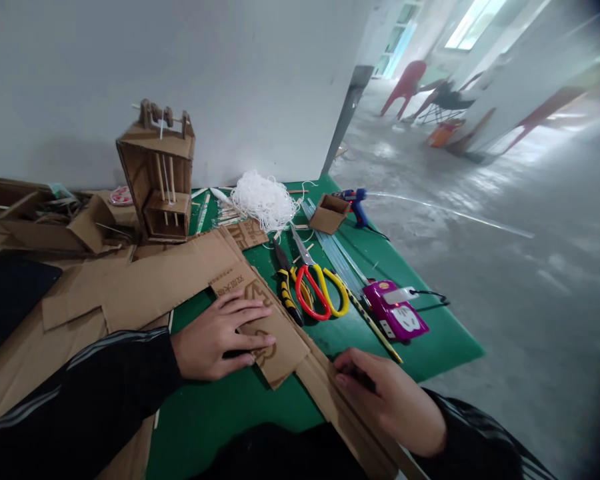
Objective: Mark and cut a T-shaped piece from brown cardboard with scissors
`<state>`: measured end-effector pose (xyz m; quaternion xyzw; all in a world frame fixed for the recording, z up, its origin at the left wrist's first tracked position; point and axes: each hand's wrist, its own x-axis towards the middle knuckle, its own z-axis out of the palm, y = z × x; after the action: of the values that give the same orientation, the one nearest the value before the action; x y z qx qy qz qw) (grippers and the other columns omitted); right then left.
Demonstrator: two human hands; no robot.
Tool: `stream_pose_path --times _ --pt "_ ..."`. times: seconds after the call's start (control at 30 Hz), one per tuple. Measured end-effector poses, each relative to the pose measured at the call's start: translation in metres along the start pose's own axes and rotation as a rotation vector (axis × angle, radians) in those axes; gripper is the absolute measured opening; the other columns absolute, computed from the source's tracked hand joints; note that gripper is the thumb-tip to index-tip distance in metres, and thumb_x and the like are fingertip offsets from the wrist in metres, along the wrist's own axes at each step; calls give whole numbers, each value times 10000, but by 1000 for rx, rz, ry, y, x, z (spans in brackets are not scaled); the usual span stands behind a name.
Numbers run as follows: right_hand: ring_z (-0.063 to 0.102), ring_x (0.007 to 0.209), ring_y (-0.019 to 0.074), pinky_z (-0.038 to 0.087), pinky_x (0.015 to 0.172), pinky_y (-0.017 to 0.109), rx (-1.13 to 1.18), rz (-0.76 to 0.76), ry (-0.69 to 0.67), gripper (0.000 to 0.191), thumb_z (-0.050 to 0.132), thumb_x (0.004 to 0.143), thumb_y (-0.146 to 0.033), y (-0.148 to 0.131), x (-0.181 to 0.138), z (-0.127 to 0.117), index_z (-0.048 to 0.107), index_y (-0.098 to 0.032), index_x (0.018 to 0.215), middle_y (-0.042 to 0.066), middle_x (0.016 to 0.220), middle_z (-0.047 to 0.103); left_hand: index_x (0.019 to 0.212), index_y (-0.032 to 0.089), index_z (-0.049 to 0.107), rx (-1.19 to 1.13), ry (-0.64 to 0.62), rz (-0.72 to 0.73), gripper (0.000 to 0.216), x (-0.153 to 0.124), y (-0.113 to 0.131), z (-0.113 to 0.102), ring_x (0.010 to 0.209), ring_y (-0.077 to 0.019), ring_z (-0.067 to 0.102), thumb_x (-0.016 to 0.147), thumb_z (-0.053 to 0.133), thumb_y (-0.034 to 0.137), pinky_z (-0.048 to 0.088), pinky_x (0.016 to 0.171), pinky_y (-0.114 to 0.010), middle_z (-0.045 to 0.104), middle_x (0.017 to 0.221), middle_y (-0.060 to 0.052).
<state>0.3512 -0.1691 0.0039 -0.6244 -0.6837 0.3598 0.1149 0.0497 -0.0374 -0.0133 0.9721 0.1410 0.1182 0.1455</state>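
My left hand (225, 337) lies flat with spread fingers on a printed piece of cardboard (275, 357). That piece slants across the table and joins a wider brown section on the left. My right hand (387, 397) has its fingers curled at the edge of a long, narrow cardboard strip (325, 387), which runs toward the bottom edge of the view. The fingertips are partly hidden behind the hand. Just beyond the printed cardboard lie scissors (313, 293) with red and yellow handles, beside black-and-yellow pliers (290, 293).
A cardboard box model (141, 180) stands by the wall, near a heap of white string (265, 200). On the right are clear glue sticks (333, 250), a small open box (329, 215), a blue glue gun (359, 207) and a purple power strip (380, 303). A dark flat object (13, 300) lies left.
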Motion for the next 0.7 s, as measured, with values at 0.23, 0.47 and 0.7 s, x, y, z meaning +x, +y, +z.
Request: stream_pose_path --times 0.23,0.47,0.7 --pt "621 760 185 486 647 310 -76 -71 92 120 512 907 -243 2 6 2 593 -237 819 31 873 598 1305 372 567 4 3 1 405 1 1 0 1382 -281 380 902 558 330 263 1124 -524 406 1521 -70" --pt "624 823 191 517 751 341 -81 -109 24 354 417 958 -225 6 4 5 631 -301 1229 57 931 563 1300 373 570 11 6 -18 398 1 3 -1 1392 -264 364 904 556 335 227 1143 -507 402 1525 -48" --pt "626 677 179 378 540 289 -456 -85 81 356 464 954 -284 3 1 4 603 -447 1237 7 802 563 1307 376 560 11 -12 -29 390 2 5 -2 1408 -242 337 920 525 344 218 1138 -511 400 1526 -57"
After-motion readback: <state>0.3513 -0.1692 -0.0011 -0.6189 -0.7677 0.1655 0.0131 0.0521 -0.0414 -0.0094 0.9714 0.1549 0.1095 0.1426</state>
